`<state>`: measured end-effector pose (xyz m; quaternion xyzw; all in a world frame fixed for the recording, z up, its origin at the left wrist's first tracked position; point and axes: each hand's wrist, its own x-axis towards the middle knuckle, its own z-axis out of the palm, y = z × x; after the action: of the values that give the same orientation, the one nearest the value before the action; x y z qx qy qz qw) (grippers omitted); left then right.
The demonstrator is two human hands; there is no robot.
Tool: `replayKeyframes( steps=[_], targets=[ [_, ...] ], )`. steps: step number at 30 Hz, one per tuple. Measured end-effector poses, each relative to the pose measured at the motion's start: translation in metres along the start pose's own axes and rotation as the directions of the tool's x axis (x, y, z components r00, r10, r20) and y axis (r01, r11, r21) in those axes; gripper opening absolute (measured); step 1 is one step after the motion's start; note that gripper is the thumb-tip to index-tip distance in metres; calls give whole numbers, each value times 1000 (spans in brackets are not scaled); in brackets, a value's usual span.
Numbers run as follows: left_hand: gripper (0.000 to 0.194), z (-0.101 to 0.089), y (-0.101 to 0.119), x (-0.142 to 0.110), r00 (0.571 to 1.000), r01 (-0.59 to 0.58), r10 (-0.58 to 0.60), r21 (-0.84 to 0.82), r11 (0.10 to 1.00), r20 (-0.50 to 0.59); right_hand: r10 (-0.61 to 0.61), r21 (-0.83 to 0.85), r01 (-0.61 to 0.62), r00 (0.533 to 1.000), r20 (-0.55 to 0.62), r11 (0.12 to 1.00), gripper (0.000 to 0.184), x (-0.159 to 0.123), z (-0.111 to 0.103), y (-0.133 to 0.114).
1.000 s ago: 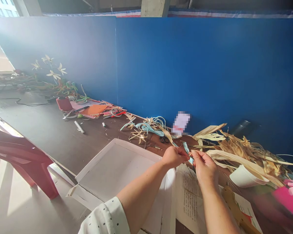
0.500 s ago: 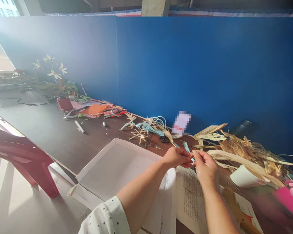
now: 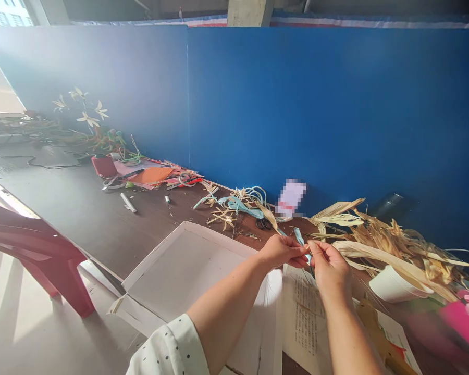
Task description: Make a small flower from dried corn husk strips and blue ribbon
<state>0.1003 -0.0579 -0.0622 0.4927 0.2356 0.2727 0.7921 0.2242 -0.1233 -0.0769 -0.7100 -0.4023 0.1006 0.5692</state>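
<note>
While your bare forearms (image 3: 230,294) reach forward and converge, your left hand (image 3: 279,251) and right hand (image 3: 331,266) pinch a pale-blue strip (image 3: 299,236).

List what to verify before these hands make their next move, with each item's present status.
1. Left grip and right grip close together: ok.
2. Small piece pinched between them identifiable: cannot tell, too tiny.
3. Scissors lying within view: ok, on the table beyond the left grip.
4. Space beside the right grip uncluttered: not ok, corn husks crowd it.
5. Spotted sleeve back from the left grip: ok.
6. Box open on top: ok.
</note>
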Motion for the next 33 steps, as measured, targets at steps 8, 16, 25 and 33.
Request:
replayKeyframes(
  steps=[8, 16, 25, 33],
  targets=[
    [32, -1, -4, 5, 997, -35, 38, 40, 999, -69, 161, 367, -186, 982, 99, 912, 46, -1, 3, -6],
    [36, 2, -6, 5, 994, -60, 65, 53, 997, -92, 242, 282, -255, 967, 81, 925, 43, 0, 4, -1],
    [29, 6, -4, 2, 994, -57, 64, 81, 995, -87, 231, 322, -256, 966, 114, 912, 44, -3, 4, -4],
    [27, 7, -5, 3, 994, -63, 73, 120, 991, -84, 237, 405, -274, 961, 141, 872, 41, -1, 6, -1]
  ],
)
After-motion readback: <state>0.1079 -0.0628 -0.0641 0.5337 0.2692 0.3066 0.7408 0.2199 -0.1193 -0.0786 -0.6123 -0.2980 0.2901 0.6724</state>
